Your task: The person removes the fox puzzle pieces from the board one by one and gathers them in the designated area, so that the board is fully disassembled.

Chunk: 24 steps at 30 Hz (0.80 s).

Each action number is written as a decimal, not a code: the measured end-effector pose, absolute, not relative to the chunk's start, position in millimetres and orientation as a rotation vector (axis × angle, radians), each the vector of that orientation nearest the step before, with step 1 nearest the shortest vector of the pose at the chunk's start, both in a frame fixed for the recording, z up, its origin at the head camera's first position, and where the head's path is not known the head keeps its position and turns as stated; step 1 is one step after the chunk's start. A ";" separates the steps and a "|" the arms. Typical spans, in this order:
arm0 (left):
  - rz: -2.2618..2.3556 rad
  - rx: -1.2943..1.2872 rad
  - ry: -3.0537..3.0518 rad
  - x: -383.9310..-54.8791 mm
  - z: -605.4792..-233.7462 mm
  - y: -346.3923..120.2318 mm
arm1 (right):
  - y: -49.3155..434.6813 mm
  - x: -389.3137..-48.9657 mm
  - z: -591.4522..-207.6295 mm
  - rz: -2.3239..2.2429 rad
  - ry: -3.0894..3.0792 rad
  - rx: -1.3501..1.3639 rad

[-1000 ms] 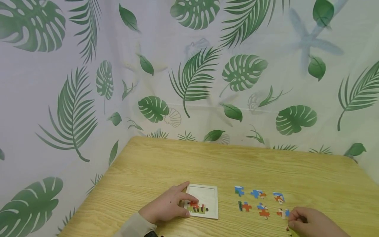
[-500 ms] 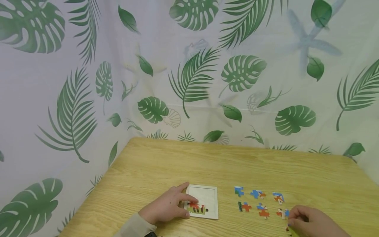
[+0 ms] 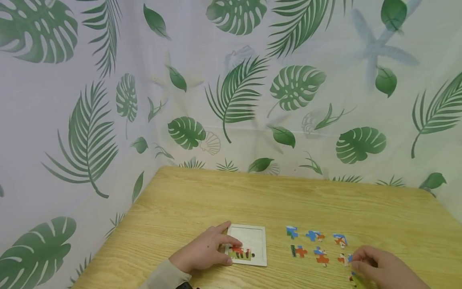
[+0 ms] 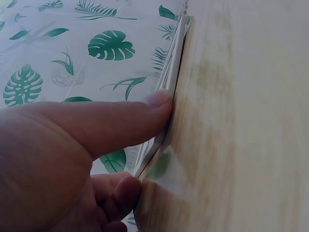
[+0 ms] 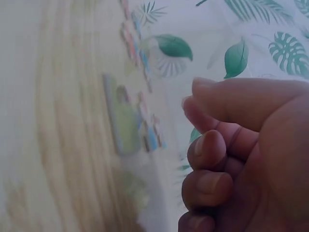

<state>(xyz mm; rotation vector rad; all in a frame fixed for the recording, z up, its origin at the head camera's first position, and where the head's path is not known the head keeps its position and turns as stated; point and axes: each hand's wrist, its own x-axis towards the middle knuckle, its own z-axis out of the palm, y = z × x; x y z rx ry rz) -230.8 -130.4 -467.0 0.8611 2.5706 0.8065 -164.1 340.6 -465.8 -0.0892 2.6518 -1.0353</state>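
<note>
A square white puzzle tray lies on the table, with a few joined jigsaw pieces along its near side. My left hand rests over the tray's left side. One finger lies on the pieces, another reaches the far left corner, and the thumb touches the near edge. In the left wrist view that thumb stretches along the tray's rim. On the right, my right hand hovers beside a loose jigsaw piece, fingers loosely curled. A yellow-green piece lies on the table, partly hidden by that hand in the head view.
More loose pieces lie between tray and right hand, among them a blue and green one, a fox-patterned one and an orange one. The wooden table meets a leaf-printed curtain at the back.
My right hand shifts only slightly over the pieces. The left hand, the tray and the loose pieces stay where they were.
</note>
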 end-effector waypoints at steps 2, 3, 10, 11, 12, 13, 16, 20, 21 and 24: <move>0.800 0.868 2.575 -230.7 -466.7 -130.2 | 338.1 -162.8 -462.2 -1.039 2.662 -0.111; 0.799 0.869 2.575 -230.6 -466.7 -130.1 | 336.3 -162.0 -460.6 -1.043 2.665 -0.120; 0.805 0.852 2.568 -229.9 -467.0 -129.1 | 319.3 -159.8 -450.5 -1.067 2.662 -0.258; 0.807 0.850 2.566 -229.9 -467.0 -129.1 | 316.2 -160.0 -449.4 -1.063 2.666 -0.271; 0.807 0.849 2.567 -229.8 -466.9 -129.2 | 313.0 -160.4 -448.2 -1.064 2.663 -0.277; 0.809 0.849 2.566 -229.9 -466.9 -129.4 | 309.7 -160.9 -447.1 -1.067 2.659 -0.285; 0.807 0.855 2.570 -230.3 -466.6 -130.2 | 298.2 -161.7 -444.3 -1.075 2.657 -0.301; 0.797 0.861 2.576 -231.0 -466.6 -130.5 | 282.3 -163.1 -440.3 -1.092 2.659 -0.342; 0.795 0.860 2.577 -231.0 -466.6 -130.4 | 277.9 -163.9 -439.2 -1.095 2.659 -0.341; 0.793 0.858 2.575 -230.9 -466.4 -130.0 | 266.5 -165.8 -436.1 -1.107 2.656 -0.370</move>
